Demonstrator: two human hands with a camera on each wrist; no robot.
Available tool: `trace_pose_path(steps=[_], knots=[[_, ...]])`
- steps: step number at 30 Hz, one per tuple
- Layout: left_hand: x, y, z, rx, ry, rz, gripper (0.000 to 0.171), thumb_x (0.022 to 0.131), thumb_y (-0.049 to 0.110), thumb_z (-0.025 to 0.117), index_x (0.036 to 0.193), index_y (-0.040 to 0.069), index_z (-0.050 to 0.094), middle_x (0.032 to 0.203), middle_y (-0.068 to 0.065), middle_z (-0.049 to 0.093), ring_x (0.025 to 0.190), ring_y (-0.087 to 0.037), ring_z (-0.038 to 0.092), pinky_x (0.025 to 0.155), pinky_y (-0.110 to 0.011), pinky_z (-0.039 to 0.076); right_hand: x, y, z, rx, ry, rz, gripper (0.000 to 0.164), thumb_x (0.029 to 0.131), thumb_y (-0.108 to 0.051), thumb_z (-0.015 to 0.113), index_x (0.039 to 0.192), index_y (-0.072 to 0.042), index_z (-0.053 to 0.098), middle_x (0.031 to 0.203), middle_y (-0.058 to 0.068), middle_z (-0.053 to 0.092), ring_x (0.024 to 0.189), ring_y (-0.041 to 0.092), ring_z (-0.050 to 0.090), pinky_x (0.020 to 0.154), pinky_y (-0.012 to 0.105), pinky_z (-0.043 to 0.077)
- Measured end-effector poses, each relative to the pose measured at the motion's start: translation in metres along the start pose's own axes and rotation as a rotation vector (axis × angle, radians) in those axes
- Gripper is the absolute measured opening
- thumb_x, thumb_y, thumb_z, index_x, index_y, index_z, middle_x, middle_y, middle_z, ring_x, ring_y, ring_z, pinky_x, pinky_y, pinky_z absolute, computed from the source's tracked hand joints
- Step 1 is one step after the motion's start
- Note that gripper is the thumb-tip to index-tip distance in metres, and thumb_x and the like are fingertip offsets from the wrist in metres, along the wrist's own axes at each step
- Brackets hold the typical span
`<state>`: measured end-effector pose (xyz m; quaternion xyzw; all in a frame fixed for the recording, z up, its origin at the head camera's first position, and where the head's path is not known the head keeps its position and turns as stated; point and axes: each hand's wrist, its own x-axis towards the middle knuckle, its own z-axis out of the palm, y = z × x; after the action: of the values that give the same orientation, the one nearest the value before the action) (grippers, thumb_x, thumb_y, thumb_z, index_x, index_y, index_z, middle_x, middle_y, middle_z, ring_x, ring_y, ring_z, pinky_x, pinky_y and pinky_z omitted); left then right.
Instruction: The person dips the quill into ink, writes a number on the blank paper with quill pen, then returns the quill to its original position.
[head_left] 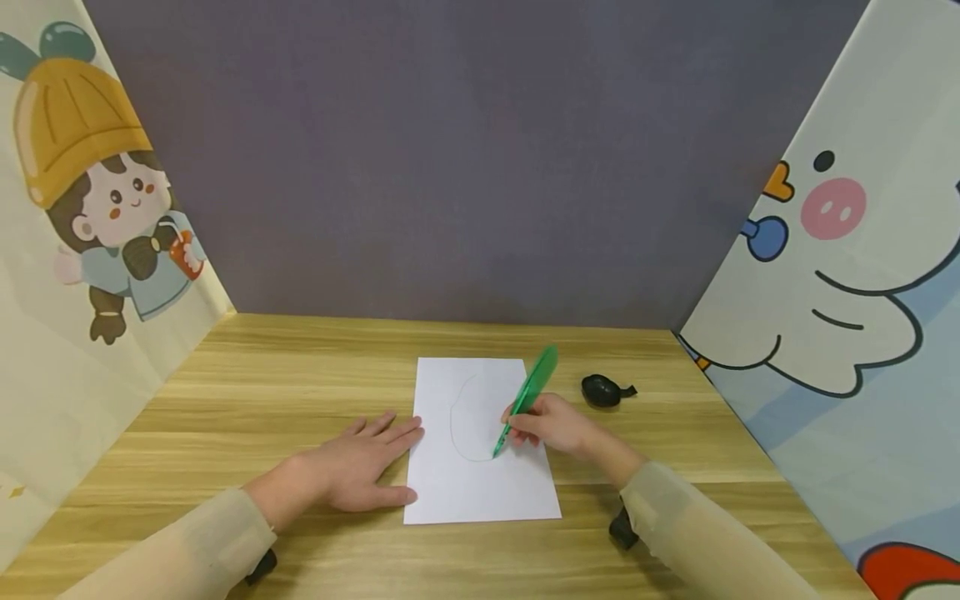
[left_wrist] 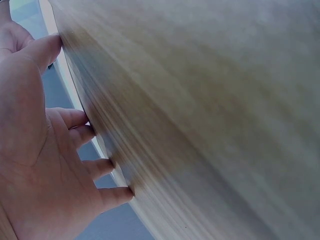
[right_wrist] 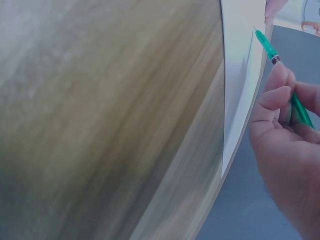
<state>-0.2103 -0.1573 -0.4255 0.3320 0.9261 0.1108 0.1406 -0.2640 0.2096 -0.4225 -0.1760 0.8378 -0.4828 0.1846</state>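
A white sheet of paper (head_left: 480,492) lies on the wooden table, bearing a thin curved line shaped like an open loop. My right hand (head_left: 551,423) pinches a green pen (head_left: 534,385) with a broad, leaf-like upper end. Its tip meets the paper at the lower end of the line. In the right wrist view, the pen (right_wrist: 266,44) slants out between thumb and curled fingers of the right hand (right_wrist: 285,135). Spread flat, my left hand (head_left: 360,467) rests on the table with fingertips at the paper's left edge. The left wrist view shows that hand (left_wrist: 45,150) from the palm side.
A small black rounded object with a short tail (head_left: 602,391) lies right of the paper. A plain grey panel (head_left: 465,167) stands behind the table (head_left: 300,367). Cartoon-printed walls (head_left: 847,275) flank both sides.
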Motion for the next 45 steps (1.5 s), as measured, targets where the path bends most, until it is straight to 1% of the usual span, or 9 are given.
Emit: trace_pose_path(steps=[4,10,18,33,39,45], knots=[[0.001,0.0,0.0,0.002,-0.003,-0.002,0.097,0.105,0.074,0.054,0.176,0.014,0.027,0.185,-0.003,0.022,0.17,-0.046,0.015,0.132,-0.075,0.021,0.0,0.002,-0.002,-0.015,0.009,0.0,0.028,0.111,-0.015,0.062,0.124,0.007,0.074,0.096,0.016,0.079,0.087,0.018,0.071,0.072,0.027,0.055],[0.001,0.0,-0.001,0.002,-0.007,-0.003,0.097,0.105,0.074,0.054,0.176,0.014,0.027,0.185,-0.003,0.021,0.171,-0.046,0.015,0.132,-0.075,0.021,-0.001,0.003,-0.006,-0.021,0.017,0.007,0.029,0.11,-0.015,0.062,0.123,0.008,0.074,0.094,0.011,0.079,0.086,0.018,0.071,0.072,0.027,0.055],[0.0,0.001,-0.001,-0.01,-0.013,-0.01,0.097,0.105,0.073,0.056,0.176,0.014,0.027,0.185,-0.003,0.021,0.171,-0.045,0.013,0.133,-0.075,0.019,0.0,0.004,-0.011,-0.003,0.03,0.029,0.029,0.111,-0.015,0.062,0.124,0.007,0.074,0.093,0.014,0.079,0.085,0.018,0.07,0.072,0.027,0.054],[0.002,0.0,-0.001,-0.025,-0.007,-0.011,0.098,0.103,0.073,0.058,0.175,0.014,0.029,0.185,-0.003,0.022,0.171,-0.046,0.014,0.133,-0.075,0.019,0.001,0.006,-0.013,-0.022,0.061,0.042,0.029,0.111,-0.015,0.061,0.126,0.007,0.075,0.094,0.014,0.08,0.087,0.016,0.071,0.079,0.031,0.057],[0.002,0.0,-0.001,-0.029,-0.008,-0.018,0.098,0.103,0.073,0.06,0.175,0.014,0.03,0.185,-0.003,0.023,0.171,-0.045,0.015,0.133,-0.075,0.019,0.003,0.006,-0.014,-0.034,0.075,0.033,0.029,0.111,-0.014,0.06,0.126,0.007,0.074,0.096,0.016,0.079,0.087,0.016,0.071,0.077,0.031,0.057],[0.002,0.001,-0.001,-0.03,-0.006,-0.021,0.098,0.103,0.072,0.06,0.175,0.014,0.03,0.185,-0.002,0.023,0.171,-0.046,0.015,0.133,-0.075,0.02,0.004,0.007,-0.015,-0.031,0.086,0.046,0.029,0.111,-0.015,0.06,0.126,0.006,0.074,0.095,0.013,0.079,0.087,0.016,0.071,0.076,0.031,0.056]])
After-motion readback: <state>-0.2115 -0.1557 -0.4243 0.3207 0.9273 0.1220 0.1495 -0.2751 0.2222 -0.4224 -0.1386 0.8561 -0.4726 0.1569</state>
